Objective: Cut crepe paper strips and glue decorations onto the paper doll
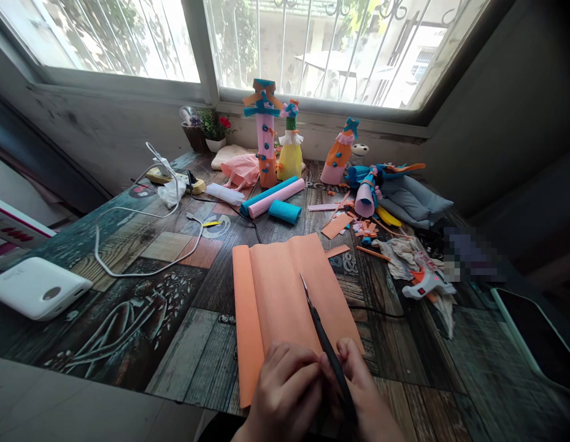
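Note:
A folded orange crepe paper sheet (285,276) lies flat on the patterned table (142,307) in front of me. My right hand (362,393) is closed around black scissors (321,331), whose closed blades point away from me over the sheet. My left hand (287,387) rests on the sheet's near edge, fingers curled against the scissors and the right hand. What the left hand grips is hidden.
Rolls of blue and pink paper (273,196), decorated paper-dressed bottles (289,150), paper scraps (340,224), a glue gun (427,282) on a rag, a white power bank (36,288), cables (142,245), a phone (537,334) at right, flower pot (215,129) by the window.

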The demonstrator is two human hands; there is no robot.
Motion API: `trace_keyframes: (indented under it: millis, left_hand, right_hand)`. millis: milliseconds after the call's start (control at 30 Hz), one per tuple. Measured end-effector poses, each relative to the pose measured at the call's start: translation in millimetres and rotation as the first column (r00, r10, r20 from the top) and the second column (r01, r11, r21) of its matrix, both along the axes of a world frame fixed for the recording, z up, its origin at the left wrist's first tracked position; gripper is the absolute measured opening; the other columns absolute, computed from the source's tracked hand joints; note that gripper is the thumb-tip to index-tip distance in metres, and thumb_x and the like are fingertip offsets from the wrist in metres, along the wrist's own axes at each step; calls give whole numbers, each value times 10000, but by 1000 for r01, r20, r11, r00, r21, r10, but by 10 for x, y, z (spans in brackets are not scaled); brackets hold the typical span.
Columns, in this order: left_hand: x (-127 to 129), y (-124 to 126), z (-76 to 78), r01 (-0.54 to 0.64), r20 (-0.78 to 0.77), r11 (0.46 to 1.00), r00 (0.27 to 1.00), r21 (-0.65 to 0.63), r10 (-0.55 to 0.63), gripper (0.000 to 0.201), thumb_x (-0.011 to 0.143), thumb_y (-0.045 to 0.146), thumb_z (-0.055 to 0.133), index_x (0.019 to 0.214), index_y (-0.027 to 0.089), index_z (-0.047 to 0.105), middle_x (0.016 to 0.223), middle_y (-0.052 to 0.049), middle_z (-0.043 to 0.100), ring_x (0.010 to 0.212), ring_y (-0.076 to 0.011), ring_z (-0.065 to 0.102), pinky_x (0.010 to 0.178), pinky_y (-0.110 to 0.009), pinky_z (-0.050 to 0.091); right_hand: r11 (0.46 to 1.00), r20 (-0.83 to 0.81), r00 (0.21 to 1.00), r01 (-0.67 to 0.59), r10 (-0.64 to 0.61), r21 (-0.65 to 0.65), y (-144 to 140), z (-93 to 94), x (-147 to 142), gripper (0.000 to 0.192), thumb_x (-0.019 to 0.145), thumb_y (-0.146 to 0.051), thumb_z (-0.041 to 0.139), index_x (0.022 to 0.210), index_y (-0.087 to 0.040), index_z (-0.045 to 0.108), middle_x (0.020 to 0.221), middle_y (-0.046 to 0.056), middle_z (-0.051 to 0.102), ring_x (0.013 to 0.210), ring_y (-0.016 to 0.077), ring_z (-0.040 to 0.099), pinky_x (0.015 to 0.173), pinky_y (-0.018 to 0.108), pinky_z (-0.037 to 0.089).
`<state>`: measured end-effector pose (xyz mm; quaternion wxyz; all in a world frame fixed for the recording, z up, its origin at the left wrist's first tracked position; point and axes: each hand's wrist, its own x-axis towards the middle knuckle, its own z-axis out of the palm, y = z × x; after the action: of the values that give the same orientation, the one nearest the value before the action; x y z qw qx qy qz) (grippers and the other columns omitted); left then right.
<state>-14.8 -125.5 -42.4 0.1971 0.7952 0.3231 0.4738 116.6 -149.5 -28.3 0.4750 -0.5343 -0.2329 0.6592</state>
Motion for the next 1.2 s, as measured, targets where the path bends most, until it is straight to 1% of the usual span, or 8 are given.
trace_keyframes:
  millis: [133, 333, 567, 700, 833, 933, 1033, 1200]
  left_hand:
    - [-6, -1, 4, 5, 8, 1000, 1000, 14, -5, 166, 773, 5, 525, 859, 132, 590, 767, -74, 624, 698, -171, 551, 627, -296, 432]
    - [-33, -6, 18, 33, -25, 999, 999, -23, -34, 179, 787, 19, 522, 896, 139, 600, 805, -77, 636, 721, -175, 563, 660, -306, 440]
    - [-33, -6, 19, 37, -29, 999, 999, -25, -38, 170, 803, 33, 522, 909, 138, 603, 818, -76, 642, 737, -169, 563, 667, -300, 448]
    - [-25, -9, 6, 19, -27, 1000, 999, -21, -20, 165, 800, 36, 525, 892, 149, 602, 805, -70, 642, 726, -166, 563, 654, -294, 450]
    - [-20, -5, 13, 16, -32, 1000, 999, -16, -17, 158, 795, 34, 530, 880, 145, 604, 798, -70, 642, 718, -165, 561, 651, -293, 448]
    - [-20, 0, 24, 24, -22, 1000, 999, -13, -24, 163, 798, 33, 524, 885, 141, 609, 799, -73, 645, 717, -168, 564, 654, -295, 449]
    - [-27, -1, 16, 41, -28, 999, 999, -19, -41, 175, 791, 32, 542, 905, 145, 614, 805, -69, 649, 718, -171, 562, 660, -304, 446]
    - [-30, -8, -5, 32, -32, 999, 999, -28, -33, 195, 790, 30, 541, 923, 153, 615, 818, -68, 650, 727, -169, 564, 662, -303, 449]
  right_hand:
    - [999, 53, 998, -26, 24, 42, 0, -15, 21, 542, 641, -512, 738, 685, -227, 280, 584, -113, 342, 493, 44, 307, 436, 140, 269]
    - [1000, 74, 997, 10, -10, 4, 10, 16, 2, 529, 701, -558, 661, 710, -244, 236, 544, -133, 299, 432, 27, 216, 385, 130, 184]
    - [999, 72, 997, 41, -41, 11, 48, 58, -5, 536, 675, -538, 693, 708, -240, 249, 567, -119, 326, 448, 30, 260, 394, 131, 192]
    - [1000, 45, 999, -12, 11, 18, 55, 47, 36, 560, 659, -577, 685, 703, -242, 239, 582, -116, 337, 458, 36, 264, 404, 133, 215]
    - [997, 81, 994, -76, 75, 19, 67, 36, 55, 591, 634, -636, 661, 696, -243, 224, 583, -116, 334, 449, 36, 256, 395, 132, 220]
    - [999, 106, 994, -36, 35, 3, 76, 12, 42, 619, 591, -651, 680, 689, -246, 222, 554, -120, 313, 433, 39, 236, 371, 134, 196]
    - [1000, 142, 990, 14, -13, -5, 87, -19, 42, 575, 626, -615, 680, 689, -244, 245, 560, -115, 294, 443, 46, 256, 366, 132, 197]
    - [1000, 153, 988, -10, 12, -11, 123, 18, 68, 546, 647, -593, 680, 691, -235, 270, 587, -110, 302, 476, 47, 284, 383, 121, 242]
